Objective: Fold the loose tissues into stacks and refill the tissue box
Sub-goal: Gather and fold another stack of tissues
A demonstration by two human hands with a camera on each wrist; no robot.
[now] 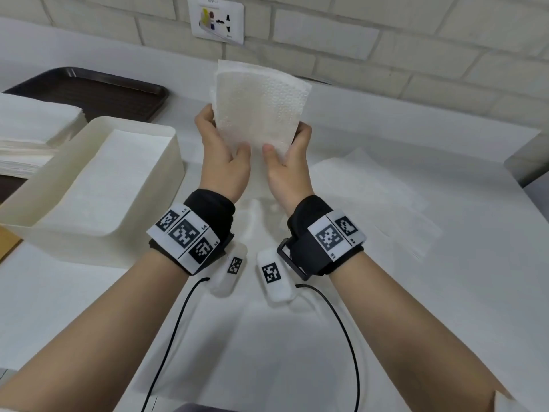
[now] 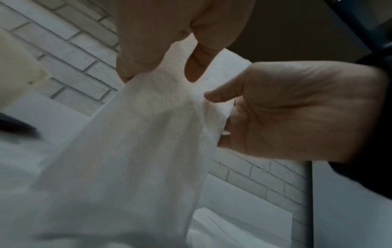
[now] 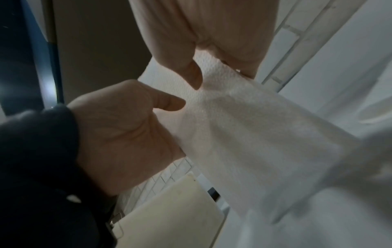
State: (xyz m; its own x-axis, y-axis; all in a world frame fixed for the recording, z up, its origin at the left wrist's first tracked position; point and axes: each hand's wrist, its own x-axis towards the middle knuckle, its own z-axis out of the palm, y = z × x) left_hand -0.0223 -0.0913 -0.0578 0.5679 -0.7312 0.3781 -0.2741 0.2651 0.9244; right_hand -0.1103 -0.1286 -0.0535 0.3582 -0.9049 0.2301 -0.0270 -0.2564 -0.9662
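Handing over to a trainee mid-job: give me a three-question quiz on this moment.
1. True or false: both hands hold the folded tissue off the table.
2. Where is the tissue box? A) the person's left side B) right side C) on the dark tray
3. What lies flat on the table under the right hand?

Key: 1 true: the left hand and right hand pinch its lower edge. 2 A. 3 Loose tissues.

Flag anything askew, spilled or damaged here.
Nothing stands out. Both hands, left and right, hold one intact tissue upright; loose tissues lie flat on the table beside the tissue box.
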